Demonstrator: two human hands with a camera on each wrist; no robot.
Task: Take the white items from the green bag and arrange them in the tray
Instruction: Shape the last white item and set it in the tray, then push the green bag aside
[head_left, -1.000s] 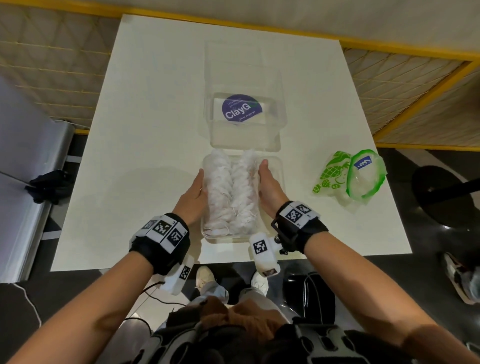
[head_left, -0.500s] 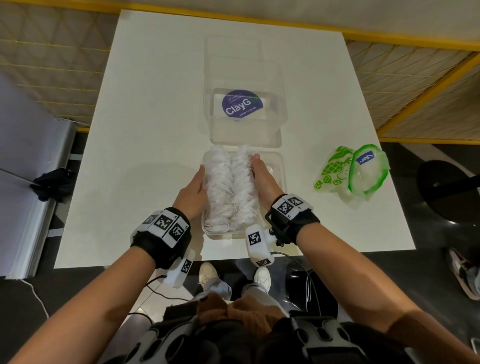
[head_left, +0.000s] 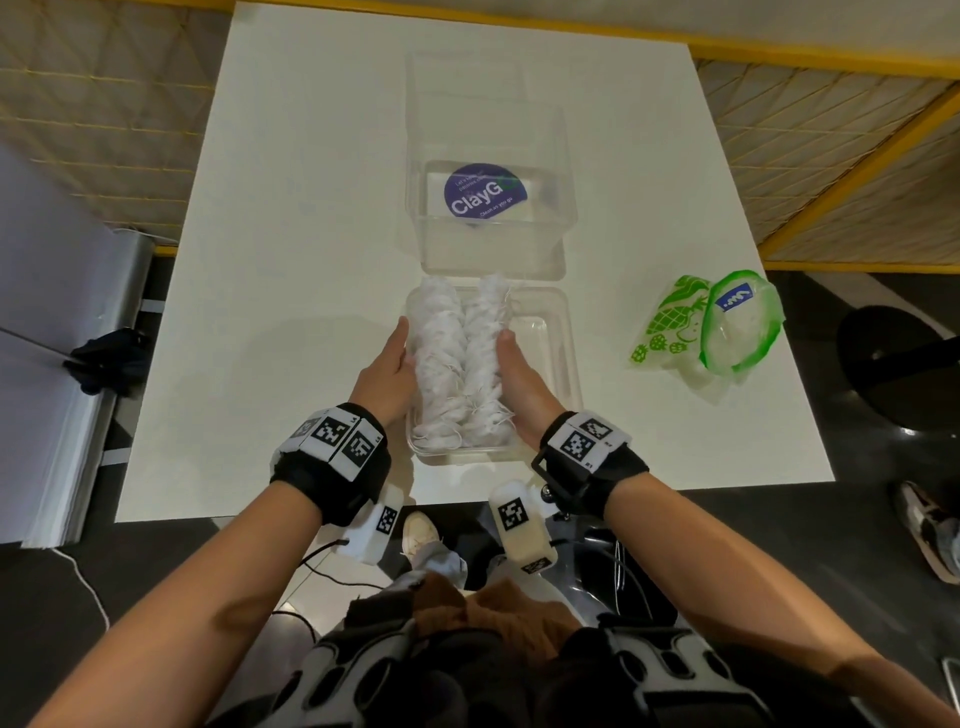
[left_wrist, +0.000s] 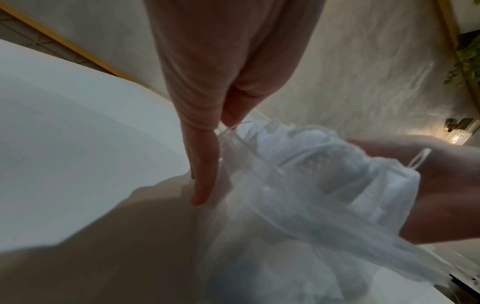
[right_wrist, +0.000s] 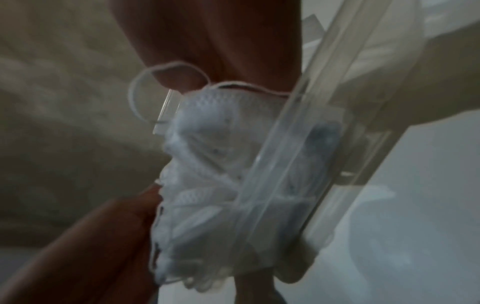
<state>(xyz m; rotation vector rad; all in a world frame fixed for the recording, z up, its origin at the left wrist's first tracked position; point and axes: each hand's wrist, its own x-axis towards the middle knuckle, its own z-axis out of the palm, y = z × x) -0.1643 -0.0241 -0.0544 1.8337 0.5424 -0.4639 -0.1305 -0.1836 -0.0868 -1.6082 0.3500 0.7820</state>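
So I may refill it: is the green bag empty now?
Cannot tell. The green bag lies slumped on the table, mouth gaping; something pale shows through it, blurred.

I see a white table (head_left: 291, 270) carrying three things. A clear tray (head_left: 558, 343) sits at its near edge, filled on its left side with white items (head_left: 460, 364). Touching the tray's far side is a clear box (head_left: 488, 156) with a blue round label. Right of the tray, well apart, lies the green bag (head_left: 711, 327).

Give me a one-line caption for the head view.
Both hands press two rows of white items together inside the clear tray.
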